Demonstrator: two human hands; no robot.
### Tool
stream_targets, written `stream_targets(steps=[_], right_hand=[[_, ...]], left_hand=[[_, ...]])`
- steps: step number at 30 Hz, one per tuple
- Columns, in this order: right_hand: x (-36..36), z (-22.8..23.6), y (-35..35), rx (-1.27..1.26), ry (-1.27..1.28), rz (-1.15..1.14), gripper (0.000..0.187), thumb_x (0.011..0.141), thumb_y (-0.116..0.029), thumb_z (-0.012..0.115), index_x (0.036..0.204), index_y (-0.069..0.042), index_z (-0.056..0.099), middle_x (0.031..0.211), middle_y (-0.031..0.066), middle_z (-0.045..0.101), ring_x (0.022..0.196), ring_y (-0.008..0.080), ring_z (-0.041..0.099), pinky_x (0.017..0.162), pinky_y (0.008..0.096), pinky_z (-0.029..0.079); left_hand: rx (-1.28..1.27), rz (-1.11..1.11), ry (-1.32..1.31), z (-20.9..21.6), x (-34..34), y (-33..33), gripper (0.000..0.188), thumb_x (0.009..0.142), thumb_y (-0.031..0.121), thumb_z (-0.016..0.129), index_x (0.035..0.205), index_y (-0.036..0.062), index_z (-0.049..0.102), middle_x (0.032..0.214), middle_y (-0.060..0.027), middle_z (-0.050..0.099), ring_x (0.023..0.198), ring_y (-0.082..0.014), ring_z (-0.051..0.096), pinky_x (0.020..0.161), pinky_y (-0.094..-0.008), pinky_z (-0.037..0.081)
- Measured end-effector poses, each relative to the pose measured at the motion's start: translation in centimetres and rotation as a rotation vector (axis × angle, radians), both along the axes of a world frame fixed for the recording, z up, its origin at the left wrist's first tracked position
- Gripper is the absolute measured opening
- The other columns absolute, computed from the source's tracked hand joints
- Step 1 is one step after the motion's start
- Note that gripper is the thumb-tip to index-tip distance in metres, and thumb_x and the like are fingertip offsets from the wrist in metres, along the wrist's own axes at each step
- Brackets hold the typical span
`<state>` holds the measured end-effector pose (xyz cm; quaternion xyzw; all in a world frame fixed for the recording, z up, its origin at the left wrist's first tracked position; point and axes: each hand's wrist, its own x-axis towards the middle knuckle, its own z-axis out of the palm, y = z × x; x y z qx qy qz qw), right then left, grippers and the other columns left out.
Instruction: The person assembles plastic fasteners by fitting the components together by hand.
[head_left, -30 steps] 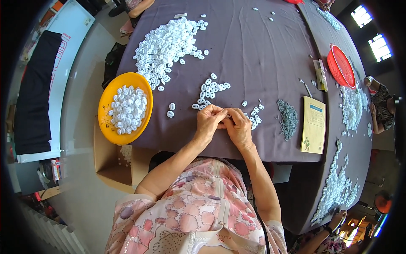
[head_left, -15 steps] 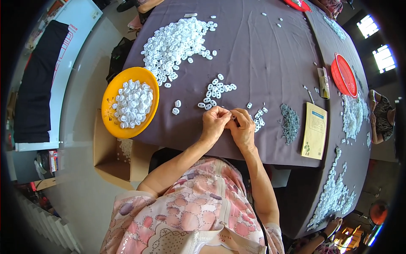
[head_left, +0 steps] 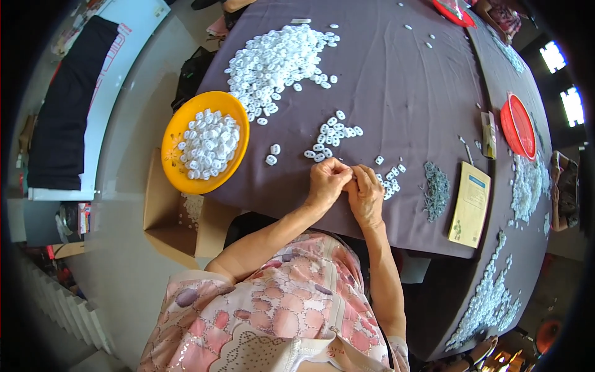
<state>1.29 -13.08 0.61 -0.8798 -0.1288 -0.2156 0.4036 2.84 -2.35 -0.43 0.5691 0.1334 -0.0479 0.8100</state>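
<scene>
My left hand (head_left: 328, 182) and my right hand (head_left: 365, 195) meet above the near edge of the dark tablecloth (head_left: 384, 99). Both are pinched, fingertips touching; whatever sits between them is too small and covered to name. Just beyond my left hand lies a loose cluster of small white oval plastic pieces with two dark holes (head_left: 331, 135). A smaller group of the same white pieces (head_left: 390, 183) is beside my right hand. Farther right rests a heap of small grey-green parts (head_left: 436, 192), too fine to make out singly.
An orange bowl (head_left: 243, 146) of white pieces stands at the table's left edge, above an open cardboard box (head_left: 214, 229). Behind it spreads a big white pile (head_left: 276, 62). To the right are a yellow booklet (head_left: 470, 204), a red basket (head_left: 518, 127) and more piles; other people sit around.
The whole view has shifted, so the table appears slightly farther right. My hands stay together in the same pinch, with the right fingers a little more closed over.
</scene>
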Motion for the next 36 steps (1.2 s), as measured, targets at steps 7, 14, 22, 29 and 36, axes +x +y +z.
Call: stream_targets(steps=[7,14,22,29,36], right_hand=[[-0.3,-0.2,0.0,-0.050,-0.041,-0.006,0.021,0.074,-0.003,0.061,0.094,-0.002,0.057,0.089,0.0129,0.061,0.073,0.0297,0.061,0.063,0.0361,0.050],[-0.3,-0.4,0.1,-0.085,-0.066,-0.026,0.021,0.073,-0.003,0.062,0.094,-0.003,0.057,0.089,0.0121,0.062,0.073,0.0291,0.061,0.063,0.0363,0.050],[-0.2,0.4,0.3,0.026,0.032,-0.045,0.022,0.071,-0.001,0.065,0.093,-0.003,0.062,0.089,0.0116,0.064,0.072,0.0260,0.064,0.064,0.0319,0.052],[-0.5,1.4,-0.7,0.103,0.086,0.060,0.027,0.070,-0.001,0.067,0.096,-0.001,0.061,0.097,0.0118,0.062,0.079,0.0256,0.063,0.067,0.0308,0.052],[-2.0,2.6,-7.2,0.061,0.113,-0.213,0.010,0.078,0.002,0.060,0.086,-0.004,0.063,0.082,0.0126,0.061,0.072,0.0271,0.063,0.061,0.0334,0.050]], left_hand=[[0.004,-0.032,-0.047,0.1,-0.1,0.1,0.007,0.074,-0.003,0.061,0.068,-0.0001,0.058,0.061,-0.0004,0.058,0.054,-0.0038,0.050,0.047,-0.0193,0.042],[0.006,-0.063,-0.063,0.0,-0.1,0.6,0.009,0.073,-0.004,0.061,0.066,0.0004,0.057,0.061,0.0002,0.057,0.054,-0.0035,0.049,0.046,-0.0200,0.042],[-0.106,-0.051,0.024,0.7,-0.6,0.7,0.007,0.083,0.002,0.060,0.077,-0.0010,0.058,0.072,-0.0032,0.060,0.062,-0.0064,0.055,0.053,-0.0199,0.049],[0.067,-0.042,-0.124,0.0,-1.1,0.2,0.006,0.083,0.001,0.059,0.078,-0.0009,0.058,0.073,-0.0033,0.060,0.066,-0.0063,0.056,0.056,-0.0194,0.046],[0.095,-0.185,-0.143,1.3,-2.5,2.9,0.010,0.086,0.004,0.057,0.094,-0.0007,0.058,0.080,-0.0049,0.061,0.069,-0.0098,0.061,0.059,-0.0235,0.054]])
